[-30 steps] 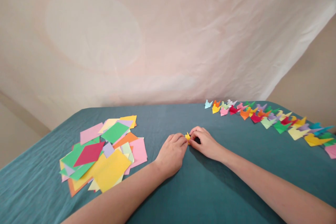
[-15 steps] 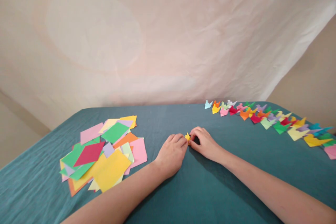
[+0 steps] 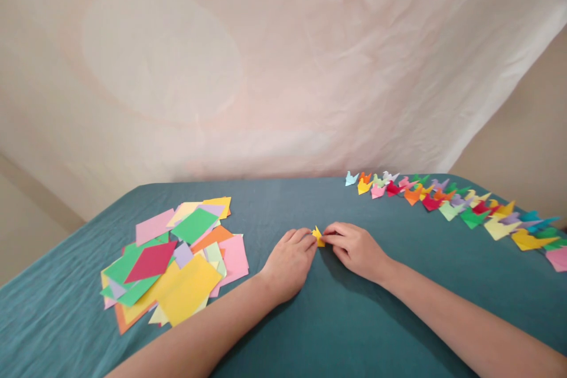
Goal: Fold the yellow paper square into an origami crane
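A small yellow folded paper (image 3: 318,236) sits on the teal tablecloth (image 3: 336,319) between my two hands. My left hand (image 3: 289,262) rests on the cloth with its fingers curled, the fingertips pinching the paper's left side. My right hand (image 3: 357,250) is closed too, its thumb and forefinger pinching the paper's right side. Most of the paper is hidden by the fingers.
A loose pile of coloured paper squares (image 3: 175,257) lies at the left. A row of several folded paper birds (image 3: 452,204) runs along the back right edge. A pale wrinkled cloth (image 3: 274,71) hangs behind the table.
My right hand has flattened and shifted slightly right and down, still pinching the yellow paper. My left hand has barely moved.
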{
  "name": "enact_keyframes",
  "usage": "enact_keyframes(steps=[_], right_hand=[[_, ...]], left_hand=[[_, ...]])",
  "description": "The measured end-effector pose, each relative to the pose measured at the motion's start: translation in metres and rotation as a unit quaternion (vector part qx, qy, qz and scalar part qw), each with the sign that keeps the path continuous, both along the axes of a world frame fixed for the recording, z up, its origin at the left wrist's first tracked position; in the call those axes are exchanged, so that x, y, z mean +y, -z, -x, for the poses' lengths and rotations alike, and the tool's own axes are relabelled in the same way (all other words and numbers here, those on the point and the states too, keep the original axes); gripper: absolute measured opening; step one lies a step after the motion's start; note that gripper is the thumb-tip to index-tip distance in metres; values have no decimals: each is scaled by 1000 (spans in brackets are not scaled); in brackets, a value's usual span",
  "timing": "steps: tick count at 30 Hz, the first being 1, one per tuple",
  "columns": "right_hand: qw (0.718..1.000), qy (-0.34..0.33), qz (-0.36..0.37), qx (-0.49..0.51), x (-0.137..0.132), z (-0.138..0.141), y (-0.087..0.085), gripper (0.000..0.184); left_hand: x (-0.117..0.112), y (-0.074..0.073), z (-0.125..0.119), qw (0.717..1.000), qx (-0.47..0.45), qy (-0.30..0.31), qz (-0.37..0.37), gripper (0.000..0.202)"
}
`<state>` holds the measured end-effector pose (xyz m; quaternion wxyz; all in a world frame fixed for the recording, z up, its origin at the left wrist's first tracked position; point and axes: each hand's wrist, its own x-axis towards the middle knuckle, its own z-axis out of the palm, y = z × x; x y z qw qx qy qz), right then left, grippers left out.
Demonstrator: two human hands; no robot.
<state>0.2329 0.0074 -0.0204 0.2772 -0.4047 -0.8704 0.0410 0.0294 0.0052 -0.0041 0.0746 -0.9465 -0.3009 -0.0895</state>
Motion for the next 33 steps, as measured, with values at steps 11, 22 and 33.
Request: enact_keyframes(steps=[11,22,33], right_hand=[[990,-8,-62,-126,-3,4,-1,27],[994,6,-23,-110,-8,9,-3,26],[996,7,-24,-83,-7,8,-1,29]], left_hand=[[0,1,0,1000,-23,-12,18,33],[7,8,5,993,-89,3,79,39],[9,8,6,992,-93,11,84,36]])
